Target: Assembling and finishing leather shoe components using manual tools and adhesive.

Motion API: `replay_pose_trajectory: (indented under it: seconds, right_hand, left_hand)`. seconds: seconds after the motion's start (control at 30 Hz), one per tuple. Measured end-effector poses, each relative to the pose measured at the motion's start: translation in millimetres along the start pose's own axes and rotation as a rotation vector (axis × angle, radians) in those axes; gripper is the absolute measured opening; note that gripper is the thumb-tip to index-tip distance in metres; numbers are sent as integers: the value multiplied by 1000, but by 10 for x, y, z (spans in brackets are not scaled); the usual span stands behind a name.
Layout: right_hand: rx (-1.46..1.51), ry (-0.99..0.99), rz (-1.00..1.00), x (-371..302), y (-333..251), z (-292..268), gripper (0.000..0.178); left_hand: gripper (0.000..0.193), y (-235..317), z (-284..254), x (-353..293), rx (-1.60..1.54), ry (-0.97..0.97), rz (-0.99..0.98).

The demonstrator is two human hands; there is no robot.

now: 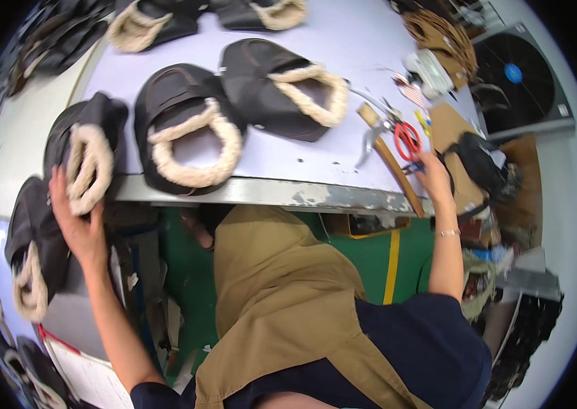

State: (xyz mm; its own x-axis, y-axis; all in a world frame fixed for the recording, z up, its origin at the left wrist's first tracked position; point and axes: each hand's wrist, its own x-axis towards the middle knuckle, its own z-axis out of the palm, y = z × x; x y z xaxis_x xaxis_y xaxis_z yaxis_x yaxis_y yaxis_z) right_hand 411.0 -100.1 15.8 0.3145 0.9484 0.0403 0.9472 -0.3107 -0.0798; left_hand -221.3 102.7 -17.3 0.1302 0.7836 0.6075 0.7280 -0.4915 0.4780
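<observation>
The step in hand, as I judge, is picking up a tool w/ one hand while the other keeps to the shoe. The bare L hand [83, 235] is at the near end of a black shoe with thick cream fleece lining [91, 153], which lies at the L end of the white flat-topped table [278, 160], close to its front edge. The L fingers are long and parted, on the outer side of the shoe; the thumb stands apart, beneath the fleece collar. So the hand is about half open & touches the shoe, but if it really grips, I cannot tell.

The bare R hand [435, 178] is at the front R part of the table, approx. over the edge. Its fingers are bent & nearly together at a small dark-blue tool [412, 168]; it looks pinched, but the picture is too small to be sure. Just beyond are the scissors with red loop handles [408, 140], and beside them, to the L, a hammer with long wooden handle [396, 169] and grey curved-handle pliers [369, 144].

Two more black fleece-lined shoes [166, 92] [254, 82] lie side by side in the middle.

The next move, I think, calls for a firm hold on the small tool, lifting it clear of the scissors w/o catching, & a steady L hand on the shoe.
</observation>
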Motion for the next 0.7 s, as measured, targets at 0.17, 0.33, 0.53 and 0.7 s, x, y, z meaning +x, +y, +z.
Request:
replay_pose_trajectory:
  seconds: [0.17, 0.33, 0.53, 0.7]
  right_hand:
    - [-250, 83, -211, -223, 423, 45, 39]
    - [-228, -2, -158, -148, 384, 103, 38]
    - [242, 424, -9, 323, 764, -217, 20]
    - [479, 472, -277, 962, -2046, -881, 36]
  left_hand:
    - [76, 208, 282, 134, 123, 40, -58]
    - [83, 249, 439, 129, 233, 53, -147]
    - [89, 290, 396, 118, 182, 71, -169]
    - [88, 343, 328, 150, 9, 133, -157]
